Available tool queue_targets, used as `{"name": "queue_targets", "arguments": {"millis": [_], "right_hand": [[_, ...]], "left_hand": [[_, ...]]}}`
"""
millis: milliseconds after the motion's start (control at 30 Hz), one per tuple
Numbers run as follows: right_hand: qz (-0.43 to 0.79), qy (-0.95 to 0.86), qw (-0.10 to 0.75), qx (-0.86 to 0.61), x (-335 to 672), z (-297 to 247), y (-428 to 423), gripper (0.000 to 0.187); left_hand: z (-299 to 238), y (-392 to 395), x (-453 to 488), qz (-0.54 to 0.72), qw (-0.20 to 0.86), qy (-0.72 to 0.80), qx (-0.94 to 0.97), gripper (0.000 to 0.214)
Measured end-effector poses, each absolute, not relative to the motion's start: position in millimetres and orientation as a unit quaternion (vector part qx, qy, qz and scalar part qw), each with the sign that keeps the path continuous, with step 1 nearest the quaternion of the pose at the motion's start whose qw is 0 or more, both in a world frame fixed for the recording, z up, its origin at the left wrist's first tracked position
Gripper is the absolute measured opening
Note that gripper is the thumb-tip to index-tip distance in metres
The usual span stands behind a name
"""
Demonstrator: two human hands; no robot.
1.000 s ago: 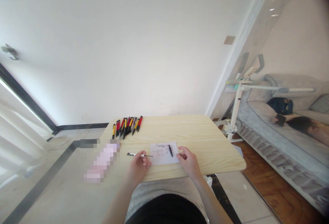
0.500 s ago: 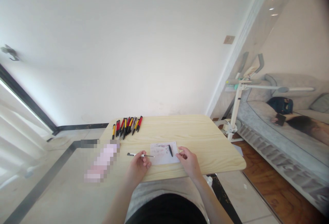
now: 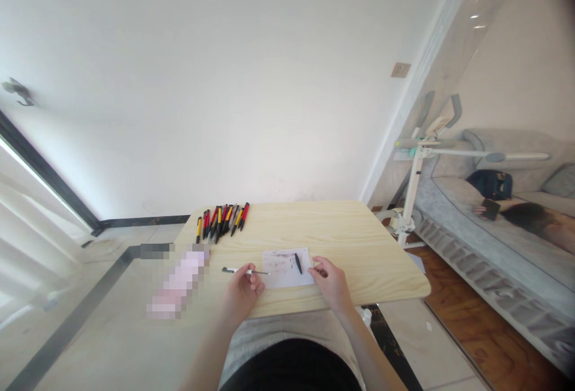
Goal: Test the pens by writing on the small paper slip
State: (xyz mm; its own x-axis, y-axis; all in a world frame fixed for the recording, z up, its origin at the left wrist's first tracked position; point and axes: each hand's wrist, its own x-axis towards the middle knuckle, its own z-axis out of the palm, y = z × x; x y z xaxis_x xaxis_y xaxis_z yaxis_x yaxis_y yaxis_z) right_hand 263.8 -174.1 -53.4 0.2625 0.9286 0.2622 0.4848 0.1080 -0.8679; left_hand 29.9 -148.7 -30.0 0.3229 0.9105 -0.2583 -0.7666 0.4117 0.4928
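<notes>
My left hand [image 3: 245, 289] pinches a white pen barrel [image 3: 230, 270] with a dark end, held level above the table. A thin refill [image 3: 261, 272] sticks out of the barrel to the right, its tip over the left part of a white paper [image 3: 279, 277]. Reddish and dark marks show on that sheet. On its right part lies a short black pen piece [image 3: 298, 263], apart from both hands. My right hand [image 3: 330, 281] is at the paper's right edge, thumb and forefinger pinched together; whatever is between them is too small to name.
Several red, yellow and black pens [image 3: 222, 220] lie bunched at the back left of the pale wooden table [image 3: 323, 229]. A blurred pink patch [image 3: 179, 283] covers the left edge. Beyond the right side stand a white exercise machine [image 3: 413, 187] and a sofa [image 3: 453, 199] with a person [image 3: 534, 217] on it.
</notes>
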Motion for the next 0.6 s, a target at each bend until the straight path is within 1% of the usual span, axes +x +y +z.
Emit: {"name": "queue_targets", "arguments": {"millis": [133,600], "right_hand": [[0.227,-0.561,0.492,-0.626,263.9,-54.5,-173.4,0.028],[0.199,-0.589,0.468,-0.628,263.6,-51.1,-176.2,0.020]], "left_hand": [[-29.7,-148.7,30.0,0.524,0.800,0.257,0.142,0.006],[-30.2,-148.6,30.0,0.524,0.802,0.252,0.139,0.006]]}}
